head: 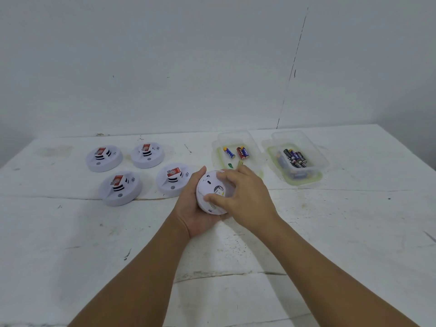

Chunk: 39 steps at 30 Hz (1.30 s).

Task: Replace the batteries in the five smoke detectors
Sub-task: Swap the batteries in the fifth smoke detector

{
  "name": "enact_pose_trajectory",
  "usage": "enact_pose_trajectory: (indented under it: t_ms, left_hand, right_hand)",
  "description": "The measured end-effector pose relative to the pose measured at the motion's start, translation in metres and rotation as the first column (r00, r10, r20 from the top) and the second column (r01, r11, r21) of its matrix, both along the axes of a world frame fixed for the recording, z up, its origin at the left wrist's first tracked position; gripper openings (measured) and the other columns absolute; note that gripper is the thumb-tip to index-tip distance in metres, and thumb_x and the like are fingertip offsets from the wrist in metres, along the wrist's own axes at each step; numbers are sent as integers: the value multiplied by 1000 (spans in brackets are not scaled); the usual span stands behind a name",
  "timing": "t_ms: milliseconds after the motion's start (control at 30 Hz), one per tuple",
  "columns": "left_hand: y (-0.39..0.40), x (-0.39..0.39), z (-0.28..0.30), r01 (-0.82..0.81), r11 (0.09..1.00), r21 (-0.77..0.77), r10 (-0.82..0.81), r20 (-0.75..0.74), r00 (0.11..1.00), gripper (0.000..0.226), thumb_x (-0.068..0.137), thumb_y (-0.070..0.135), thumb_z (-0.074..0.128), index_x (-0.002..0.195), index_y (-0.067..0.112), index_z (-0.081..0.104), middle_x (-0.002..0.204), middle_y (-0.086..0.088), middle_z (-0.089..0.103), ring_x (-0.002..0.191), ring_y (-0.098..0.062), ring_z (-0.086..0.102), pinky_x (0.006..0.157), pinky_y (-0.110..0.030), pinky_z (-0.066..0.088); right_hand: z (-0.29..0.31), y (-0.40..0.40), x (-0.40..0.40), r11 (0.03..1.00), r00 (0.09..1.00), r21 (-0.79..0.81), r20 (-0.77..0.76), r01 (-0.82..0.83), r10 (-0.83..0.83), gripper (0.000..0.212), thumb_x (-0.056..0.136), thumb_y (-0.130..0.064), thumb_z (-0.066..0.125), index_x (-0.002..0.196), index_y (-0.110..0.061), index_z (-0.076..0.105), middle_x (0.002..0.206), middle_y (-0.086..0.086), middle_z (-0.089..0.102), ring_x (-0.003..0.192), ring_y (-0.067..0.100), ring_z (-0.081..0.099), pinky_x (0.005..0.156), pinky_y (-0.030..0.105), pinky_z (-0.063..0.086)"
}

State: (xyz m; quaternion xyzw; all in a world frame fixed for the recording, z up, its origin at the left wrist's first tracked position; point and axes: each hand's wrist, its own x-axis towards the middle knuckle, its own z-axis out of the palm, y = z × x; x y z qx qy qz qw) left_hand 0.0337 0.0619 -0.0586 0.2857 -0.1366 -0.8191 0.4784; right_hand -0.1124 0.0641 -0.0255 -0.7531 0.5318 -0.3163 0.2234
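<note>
Head view, taken from above the hands. Counter [330,232]: white, scuffed, carrying all items. Two clear tubs stand beyond the grip, toward the wall: the right-hand tub [297,159] holds a heap of batteries, the near tub [237,152] holds only three. Four smoke detectors [120,188] lie face up in a cluster to the left of the grip, each with a red label, apart from one another.

Fifth detector [212,192]: held clear of the counter, tilted, its flat back turned to the camera. Left hand [192,208] cups it from beneath and behind, fingers closed round the rim. Right hand [243,197] lies across the back, fingertips pressed on the plate, closed on the same unit.

Assessment: the step in hand appears to be opening the back of this detector. Whether the cover is loose cannot be told. Next move likely calls for a twist or pry of the back plate against the left hand's hold, then access to the cells.
</note>
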Motion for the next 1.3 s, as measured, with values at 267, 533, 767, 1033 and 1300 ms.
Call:
enact_pose_trajectory:
  t_ms: [267, 533, 767, 1033, 1300]
  left_hand:
    - [0, 0, -3, -15, 1000, 10, 16, -19, 1000, 49, 92, 54, 60, 114, 13, 76, 120, -14, 70, 105, -30, 70, 87, -43, 58]
    - [0, 0, -2, 6, 1000, 2, -6, 13, 1000, 50, 94, 55, 59, 118, 14, 76, 131, -15, 66, 112, -32, 69, 89, -46, 58]
    - [0, 0, -2, 15, 1000, 3, -15, 39, 999, 53, 94, 56, 60, 122, 13, 74, 130, -15, 66, 112, -30, 68, 91, -43, 57]
    - [-2, 1, -4, 8, 1000, -5, -7, 76, 997, 54, 93, 56, 62, 128, 15, 71, 136, -15, 64, 120, -31, 63, 96, -45, 54]
    - [-2, 0, -4, -5, 1000, -4, 5, 22, 1000, 59, 96, 58, 58, 129, 10, 71, 143, -19, 61, 119, -37, 65, 99, -51, 53]
  right_hand:
    - [4, -1, 0, 999, 994, -4, -94, -51, 51, 65, 80, -49, 84, 137, -24, 64, 113, -4, 53, 104, 12, 52, 80, 28, 41]
    - [7, -1, -3, 999, 994, -10, -109, -31, 30, 62, 79, -55, 82, 131, -27, 64, 114, -6, 57, 105, 12, 59, 84, 32, 49]
    - [6, 2, -3, 999, 993, -21, -116, -25, 22, 61, 80, -57, 80, 130, -28, 61, 117, -6, 56, 107, 13, 60, 86, 34, 51]
    - [2, 1, -5, 999, 993, -29, -114, -14, 10, 64, 79, -58, 79, 132, -29, 58, 121, -7, 54, 109, 13, 59, 87, 33, 51]
    - [0, -9, -23, 978, 985, 119, 2, -169, 170, 78, 71, -51, 91, 139, -31, 60, 121, -12, 53, 113, 9, 57, 100, 35, 53]
